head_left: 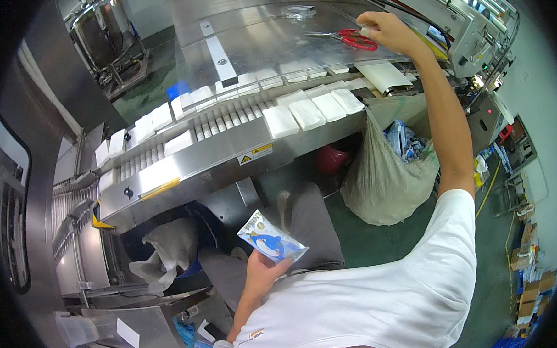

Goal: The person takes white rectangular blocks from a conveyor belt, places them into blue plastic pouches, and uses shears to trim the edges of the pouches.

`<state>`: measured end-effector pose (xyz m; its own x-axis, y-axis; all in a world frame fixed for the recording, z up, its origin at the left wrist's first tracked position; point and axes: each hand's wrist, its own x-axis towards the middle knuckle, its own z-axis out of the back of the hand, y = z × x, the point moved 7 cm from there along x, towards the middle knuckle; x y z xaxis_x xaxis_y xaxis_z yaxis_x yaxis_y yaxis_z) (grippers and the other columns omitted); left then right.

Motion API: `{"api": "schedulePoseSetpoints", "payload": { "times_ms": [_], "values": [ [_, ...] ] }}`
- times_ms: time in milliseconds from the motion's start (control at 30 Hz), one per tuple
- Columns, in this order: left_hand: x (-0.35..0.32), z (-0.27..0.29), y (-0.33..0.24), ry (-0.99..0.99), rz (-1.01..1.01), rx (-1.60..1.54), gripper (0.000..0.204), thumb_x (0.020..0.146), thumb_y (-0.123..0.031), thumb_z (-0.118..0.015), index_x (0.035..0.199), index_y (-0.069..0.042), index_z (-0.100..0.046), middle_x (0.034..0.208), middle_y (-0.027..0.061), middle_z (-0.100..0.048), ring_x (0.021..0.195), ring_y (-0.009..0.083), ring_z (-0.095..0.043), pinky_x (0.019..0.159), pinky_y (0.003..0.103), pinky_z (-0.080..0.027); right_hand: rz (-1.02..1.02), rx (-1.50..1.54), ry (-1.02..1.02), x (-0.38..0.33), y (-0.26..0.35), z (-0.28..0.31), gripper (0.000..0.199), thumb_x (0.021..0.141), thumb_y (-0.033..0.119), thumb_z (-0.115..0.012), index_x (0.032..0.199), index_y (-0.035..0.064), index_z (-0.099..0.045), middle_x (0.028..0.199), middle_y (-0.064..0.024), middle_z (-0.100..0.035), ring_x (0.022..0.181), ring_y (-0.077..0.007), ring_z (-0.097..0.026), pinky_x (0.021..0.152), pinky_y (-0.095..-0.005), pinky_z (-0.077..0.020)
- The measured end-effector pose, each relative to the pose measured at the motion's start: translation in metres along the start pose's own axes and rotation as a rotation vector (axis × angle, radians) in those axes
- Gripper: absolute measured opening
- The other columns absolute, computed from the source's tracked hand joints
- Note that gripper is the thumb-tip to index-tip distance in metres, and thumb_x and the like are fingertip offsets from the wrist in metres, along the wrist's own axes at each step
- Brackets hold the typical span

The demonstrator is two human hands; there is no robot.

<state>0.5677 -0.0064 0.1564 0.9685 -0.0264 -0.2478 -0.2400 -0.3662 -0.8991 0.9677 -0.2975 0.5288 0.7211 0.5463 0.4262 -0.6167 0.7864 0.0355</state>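
My left hand (265,272) is closed around the lower edge of a small soft packet (274,240), white and blue with a cartoon sea animal printed on it, held above my lap. Stretched far forward, my right hand (389,31) is over the steel machine top with its fingers curled together. A small whitish bit shows at those fingertips, too small to name. Right beside the fingers are scissors (354,39) with red handles, their blades pointing left; whether the fingers touch the handles I cannot tell.
White folded wipes (307,114) lie in rows along a roller conveyor (225,123). A cloth sack (386,187) of blue packets hangs below its right end. A clear bag (169,249) sits in a blue bin at lower left. A clear roundish item (298,12) lies on the machine top.
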Motion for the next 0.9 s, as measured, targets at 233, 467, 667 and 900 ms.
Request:
{"api": "schedulePoseSetpoints", "payload": {
  "times_ms": [233,467,667,900],
  "values": [
    [-0.001,-0.007,-0.005,0.035,0.044,0.017,0.05,0.085,-0.001,-0.08,0.128,0.002,-0.056,0.123,0.0118,-0.069,0.114,0.0196,-0.067,0.098,0.035,-0.054,0.004,-0.096,0.355,0.035,-0.041,-0.06,0.043,0.089,0.006,-0.064,0.13,-0.0041,-0.059,0.121,-0.0216,-0.068,0.111,-0.0326,-0.067,0.102,-0.0397,-0.052],
    [0.003,-0.008,-0.009,0.025,-0.002,0.019,0.051,0.085,-0.001,-0.08,0.129,0.002,-0.055,0.125,0.0118,-0.068,0.117,0.0208,-0.066,0.105,0.037,-0.05,-0.206,-0.064,0.497,0.04,-0.051,-0.058,0.031,0.089,0.018,-0.07,0.11,-0.0053,-0.069,0.091,-0.0125,-0.072,0.082,-0.0203,-0.065,0.074,-0.037,-0.0534],
    [0.014,-0.009,-0.026,-0.005,-0.097,-0.043,0.052,0.085,-0.001,-0.081,0.13,0.002,-0.055,0.125,0.0126,-0.068,0.117,0.0214,-0.066,0.104,0.038,-0.05,-0.126,-0.352,0.404,0.024,-0.023,-0.032,0.029,0.088,0.02,-0.073,0.102,-0.004,-0.068,0.082,-0.0098,-0.069,0.078,-0.0184,-0.063,0.071,-0.0362,-0.052],
    [0.038,0.014,-0.068,-0.208,-0.232,-0.106,0.05,0.086,-0.007,-0.083,0.127,0.0,-0.057,0.122,0.0105,-0.069,0.109,0.0187,-0.068,0.097,0.034,-0.054,-0.136,0.58,0.002,-0.121,0.087,-0.009,0.037,0.091,0.013,-0.074,0.123,0.004,-0.057,0.106,-0.0078,-0.067,0.098,-0.0141,-0.065,0.087,-0.0308,-0.0516]
  ]
}}
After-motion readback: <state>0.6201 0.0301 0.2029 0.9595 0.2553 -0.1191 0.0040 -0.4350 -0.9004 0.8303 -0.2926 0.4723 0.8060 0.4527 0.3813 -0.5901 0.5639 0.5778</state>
